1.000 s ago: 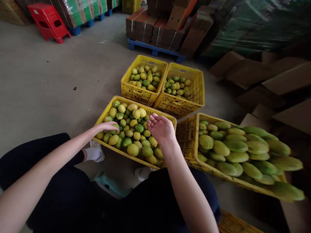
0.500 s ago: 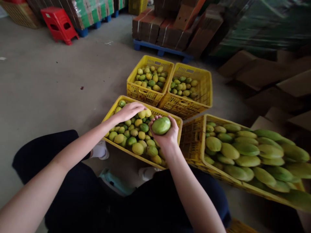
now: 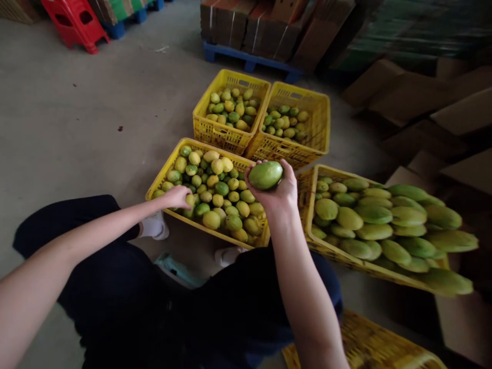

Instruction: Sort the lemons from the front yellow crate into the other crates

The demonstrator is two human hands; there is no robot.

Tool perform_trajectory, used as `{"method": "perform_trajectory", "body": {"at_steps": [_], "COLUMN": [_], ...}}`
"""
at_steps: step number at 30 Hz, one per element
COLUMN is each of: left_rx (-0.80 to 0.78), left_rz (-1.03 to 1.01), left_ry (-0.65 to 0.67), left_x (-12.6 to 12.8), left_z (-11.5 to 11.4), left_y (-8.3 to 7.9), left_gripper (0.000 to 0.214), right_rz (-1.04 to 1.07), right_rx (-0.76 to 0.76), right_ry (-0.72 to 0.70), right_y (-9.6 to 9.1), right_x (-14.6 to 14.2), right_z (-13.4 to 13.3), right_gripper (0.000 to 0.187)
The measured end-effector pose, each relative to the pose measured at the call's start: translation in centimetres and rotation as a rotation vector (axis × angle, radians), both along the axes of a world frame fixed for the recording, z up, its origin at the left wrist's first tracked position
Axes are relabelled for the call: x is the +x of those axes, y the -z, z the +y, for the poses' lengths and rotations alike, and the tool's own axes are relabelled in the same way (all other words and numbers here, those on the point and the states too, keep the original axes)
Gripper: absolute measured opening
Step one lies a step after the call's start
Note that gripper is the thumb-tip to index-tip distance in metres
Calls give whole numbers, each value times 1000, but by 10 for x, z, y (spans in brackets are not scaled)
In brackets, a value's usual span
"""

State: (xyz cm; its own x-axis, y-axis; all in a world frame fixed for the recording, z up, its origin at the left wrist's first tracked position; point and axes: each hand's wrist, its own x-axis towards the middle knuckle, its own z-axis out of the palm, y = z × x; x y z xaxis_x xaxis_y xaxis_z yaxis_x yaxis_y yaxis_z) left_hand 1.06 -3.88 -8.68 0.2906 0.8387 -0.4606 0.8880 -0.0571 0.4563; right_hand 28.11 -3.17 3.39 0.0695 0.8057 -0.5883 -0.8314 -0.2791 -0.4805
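In my right hand point(image 3: 282, 192) rests a smooth green papaya point(image 3: 265, 175), cupped by the fingers and thumb and raised above the right side of a yellow crate point(image 3: 154, 185). That crate is full of small oval yellow and green fruits point(image 3: 211, 220), whose kind I cannot make out for sure. My left hand point(image 3: 177, 197) reaches over the crate's near left edge, fingers curled at a yellow-green fruit point(image 3: 189, 200) among the others. To the right, another yellow crate point(image 3: 312, 205) is heaped with longer green papayas point(image 3: 374, 214).
Two yellow crates point(image 3: 220, 134) of similar fruit stand behind the middle one. A blue pallet point(image 3: 249, 62) carries stacked cardboard. Cardboard pieces point(image 3: 467, 115) lie at right, a red stool point(image 3: 79, 23) stands far left, and another yellow crate point(image 3: 369, 343) is at bottom right.
My left hand has moved from the crate's far side toward me, down to its near left edge. My right hand has shifted up and right with the papaya. The view has tilted down.
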Motion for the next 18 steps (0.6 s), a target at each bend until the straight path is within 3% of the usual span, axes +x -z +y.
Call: {"method": "perform_trajectory", "body": {"at_steps": [5, 7, 9, 11, 15, 18], "left_rx": [253, 272, 242, 196, 116, 131], "left_rz": [-364, -590, -796, -927, -1017, -1054], "left_ry": [-211, -270, -276, -240, -214, -235], "left_x": [24, 35, 44, 50, 56, 59], "left_z": [29, 35, 37, 39, 43, 45], "left_y": [-67, -91, -106, -109, -95, -90], "left_gripper": [65, 73, 79, 82, 83, 81], "right_rz": [-275, -388, -468, -572, -928, -1025], "right_rx": [33, 73, 115, 182, 377, 406], "right_ry": [-85, -163, -186, -172, -116, -27], "right_y": [10, 14, 15, 14, 3, -2], "right_x": [-5, -10, -15, -18, -22, -26], "right_z": [-3, -8, -15, -20, -25, -26], "right_gripper": [21, 32, 41, 47, 49, 56]}}
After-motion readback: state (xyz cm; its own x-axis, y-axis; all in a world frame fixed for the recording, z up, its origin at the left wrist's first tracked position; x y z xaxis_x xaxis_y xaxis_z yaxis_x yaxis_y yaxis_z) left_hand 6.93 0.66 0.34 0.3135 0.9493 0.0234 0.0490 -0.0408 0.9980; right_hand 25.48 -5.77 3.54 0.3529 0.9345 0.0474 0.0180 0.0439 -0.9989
